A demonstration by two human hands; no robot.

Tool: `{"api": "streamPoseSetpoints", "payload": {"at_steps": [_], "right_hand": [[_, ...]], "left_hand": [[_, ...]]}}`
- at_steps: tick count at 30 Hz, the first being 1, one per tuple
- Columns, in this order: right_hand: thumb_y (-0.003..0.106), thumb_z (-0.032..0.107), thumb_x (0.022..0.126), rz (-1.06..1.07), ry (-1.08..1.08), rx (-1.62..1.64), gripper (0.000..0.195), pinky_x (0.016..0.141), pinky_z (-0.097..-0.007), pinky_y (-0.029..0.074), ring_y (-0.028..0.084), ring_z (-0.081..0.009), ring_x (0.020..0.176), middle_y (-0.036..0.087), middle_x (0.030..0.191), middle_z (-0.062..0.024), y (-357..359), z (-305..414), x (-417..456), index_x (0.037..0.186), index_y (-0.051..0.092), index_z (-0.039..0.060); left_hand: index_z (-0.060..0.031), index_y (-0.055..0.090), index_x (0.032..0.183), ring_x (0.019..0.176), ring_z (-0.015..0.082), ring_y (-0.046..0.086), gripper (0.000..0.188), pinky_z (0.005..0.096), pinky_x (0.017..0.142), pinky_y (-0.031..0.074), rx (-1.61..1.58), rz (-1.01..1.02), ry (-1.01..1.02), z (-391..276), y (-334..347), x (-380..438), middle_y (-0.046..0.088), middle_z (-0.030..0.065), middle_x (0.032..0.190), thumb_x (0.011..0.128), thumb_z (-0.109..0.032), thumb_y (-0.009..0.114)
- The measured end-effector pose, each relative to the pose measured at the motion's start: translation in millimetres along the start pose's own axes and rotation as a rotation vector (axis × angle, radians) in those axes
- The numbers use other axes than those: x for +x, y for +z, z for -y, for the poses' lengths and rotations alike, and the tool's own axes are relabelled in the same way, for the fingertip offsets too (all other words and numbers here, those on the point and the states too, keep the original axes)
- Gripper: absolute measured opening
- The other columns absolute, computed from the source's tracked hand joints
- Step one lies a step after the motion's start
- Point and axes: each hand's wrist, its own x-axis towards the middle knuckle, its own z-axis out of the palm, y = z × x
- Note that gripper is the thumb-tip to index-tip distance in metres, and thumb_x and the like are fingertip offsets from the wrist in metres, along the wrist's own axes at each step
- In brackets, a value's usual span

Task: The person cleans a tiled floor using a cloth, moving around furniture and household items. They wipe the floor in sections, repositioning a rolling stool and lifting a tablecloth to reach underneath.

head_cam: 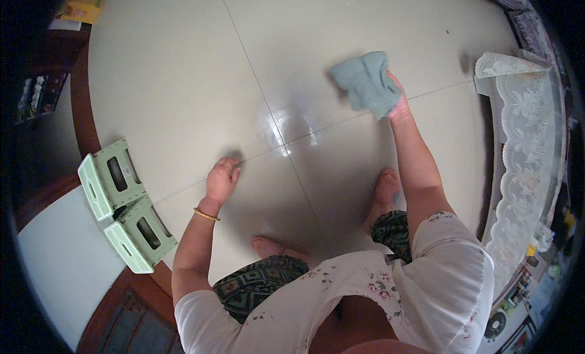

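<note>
A grey-green cloth [369,83] is in my right hand [400,102], spread out in front of the palm, low over the glossy tiled floor [183,88]; whether it touches the tiles I cannot tell. Part of that hand is hidden behind the cloth. My left hand [222,179], with a gold-coloured bangle [206,214] at the wrist, is held over the floor near a tile joint. It holds nothing, and its fingers are slightly bent. Both my bare feet show below, between the hands.
Two green plastic step stools [119,173] [148,230] stand at the left by a wall and dark red-brown woodwork. At the right is a low table or cabinet with a white lace cover [525,171]. A yellow package [84,6] lies at the top left.
</note>
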Motion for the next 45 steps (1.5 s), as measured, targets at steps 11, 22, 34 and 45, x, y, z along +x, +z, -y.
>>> {"api": "streamPoseSetpoints", "payload": {"at_steps": [11, 22, 34, 45], "right_hand": [[0.058, 0.046, 0.078, 0.448, -0.975, -1.705, 0.057, 0.098, -0.0650, 0.019, 0.022, -0.0355, 0.132, 0.030, 0.143, -0.0059, 107, -37, 0, 0.130, 0.045, 0.0279], [0.050, 0.044, 0.084, -0.153, -0.574, -1.619, 0.056, 0.100, -0.0647, 0.017, 0.019, -0.0301, 0.135, 0.027, 0.145, -0.0009, 91, 8, 111, 0.136, 0.035, 0.0316], [0.049, 0.047, 0.085, -0.673, -0.079, -1.676, 0.057, 0.098, -0.0667, 0.016, 0.019, -0.0303, 0.134, 0.024, 0.146, -0.0003, -167, 71, 99, 0.137, 0.032, 0.0325], [0.060, 0.040, 0.078, -0.248, -0.420, -1.543, 0.058, 0.101, -0.0631, 0.018, 0.020, -0.0270, 0.134, 0.028, 0.144, 0.0003, -192, 93, 105, 0.132, 0.040, 0.0337]], "left_hand": [[-0.0080, 0.060, 0.105, 0.113, 0.0353, 0.046, 0.031, 0.0415, 0.089, 0.044, 0.170, -0.049, 0.282, -51, 45, 73, 0.050, 0.0157, 0.123, 0.075, -0.014, 0.064], [-0.0132, 0.005, 0.144, 0.131, 0.0521, -0.006, 0.113, 0.0655, 0.099, 0.019, 0.268, 0.168, -0.362, -148, 100, 154, -0.007, 0.0280, 0.145, 0.063, -0.045, 0.077], [-0.0147, 0.007, 0.144, 0.131, 0.0524, 0.004, 0.103, 0.0605, 0.098, 0.028, 0.443, 0.463, -0.421, -158, 78, 172, 0.000, 0.0272, 0.146, 0.070, -0.049, 0.070], [-0.0047, 0.043, 0.128, 0.113, 0.0340, 0.048, 0.059, 0.0421, 0.093, 0.041, 0.553, 0.506, 0.021, -259, -122, 258, 0.049, 0.0189, 0.125, 0.080, -0.033, 0.062]]}}
